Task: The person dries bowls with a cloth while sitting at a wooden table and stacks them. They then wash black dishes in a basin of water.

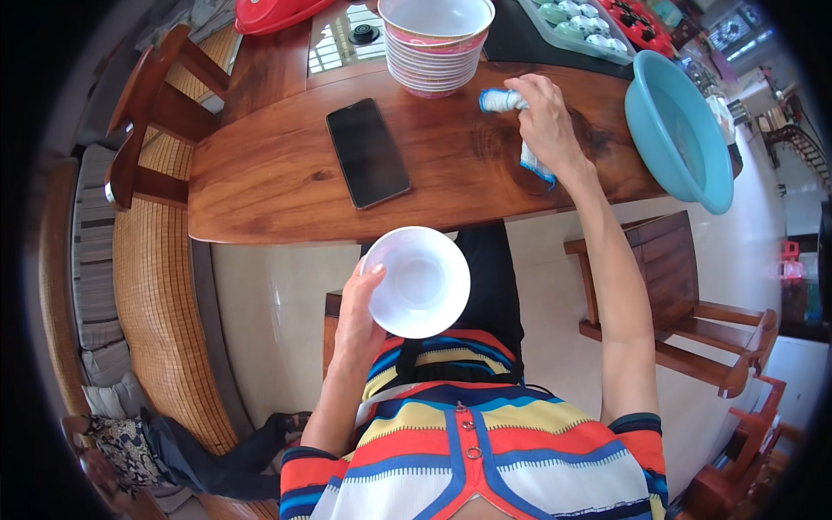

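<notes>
My left hand (359,305) grips a white bowl (416,283) by its left rim, the thumb inside and the hollow facing up, over my lap. Above the right part of the wooden table (273,162), my right hand (546,117) holds a white cloth with blue edging (500,100); one part sticks out left of the fingers, another hangs below the palm. A tall stack of white bowls (434,62) with patterned outsides stands at the table's far middle. Between the stack and the near edge lies a dark smartphone (368,154).
A blue plastic basin (679,130) holding water sits at the table's right end. Behind it are a clear tray of cups (580,26) and a red tray (640,26). Wooden chairs (669,286) flank the table. A person (188,448) is on the couch at lower left.
</notes>
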Motion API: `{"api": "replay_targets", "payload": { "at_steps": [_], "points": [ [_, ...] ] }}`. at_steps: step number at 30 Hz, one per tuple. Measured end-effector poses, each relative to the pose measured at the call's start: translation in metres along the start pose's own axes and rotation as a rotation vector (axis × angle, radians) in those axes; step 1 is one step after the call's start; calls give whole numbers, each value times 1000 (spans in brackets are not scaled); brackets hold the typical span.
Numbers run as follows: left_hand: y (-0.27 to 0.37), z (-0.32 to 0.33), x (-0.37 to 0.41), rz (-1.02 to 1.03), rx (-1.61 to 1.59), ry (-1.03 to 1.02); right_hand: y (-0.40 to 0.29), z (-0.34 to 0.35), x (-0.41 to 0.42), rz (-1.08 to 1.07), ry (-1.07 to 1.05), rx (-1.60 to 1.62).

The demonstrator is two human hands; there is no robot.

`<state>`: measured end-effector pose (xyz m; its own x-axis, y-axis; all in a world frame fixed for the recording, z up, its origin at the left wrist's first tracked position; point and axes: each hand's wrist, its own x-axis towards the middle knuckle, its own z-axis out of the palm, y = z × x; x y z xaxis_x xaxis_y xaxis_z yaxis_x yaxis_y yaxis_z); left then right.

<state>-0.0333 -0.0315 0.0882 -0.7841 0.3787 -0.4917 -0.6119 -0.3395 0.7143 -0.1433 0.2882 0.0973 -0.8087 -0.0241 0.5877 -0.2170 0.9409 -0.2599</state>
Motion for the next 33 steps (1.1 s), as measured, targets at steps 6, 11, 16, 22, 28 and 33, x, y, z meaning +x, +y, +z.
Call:
{"api": "replay_targets", "payload": {
  "at_steps": [6, 11, 16, 22, 28, 33],
  "points": [
    [3, 16, -2, 12, 6, -21, 9, -4, 2, 94, -302, 127],
    [6, 26, 1, 62, 81, -36, -33, -59, -25, 405, -114, 630],
    [7, 43, 16, 120, 205, -52, -46, -95, -80, 797, 17, 1252],
    [1, 51, 22, 171, 376, -81, -61, -103, -132, 1048, 108, 1728],
    [-15, 54, 19, 156, 710, -294, -74, -102, -162, 1145, 305, 1721],
    [-37, 59, 26, 124, 826, -495, -122, -110, -158, 449, -280, 958]
  ]
}}
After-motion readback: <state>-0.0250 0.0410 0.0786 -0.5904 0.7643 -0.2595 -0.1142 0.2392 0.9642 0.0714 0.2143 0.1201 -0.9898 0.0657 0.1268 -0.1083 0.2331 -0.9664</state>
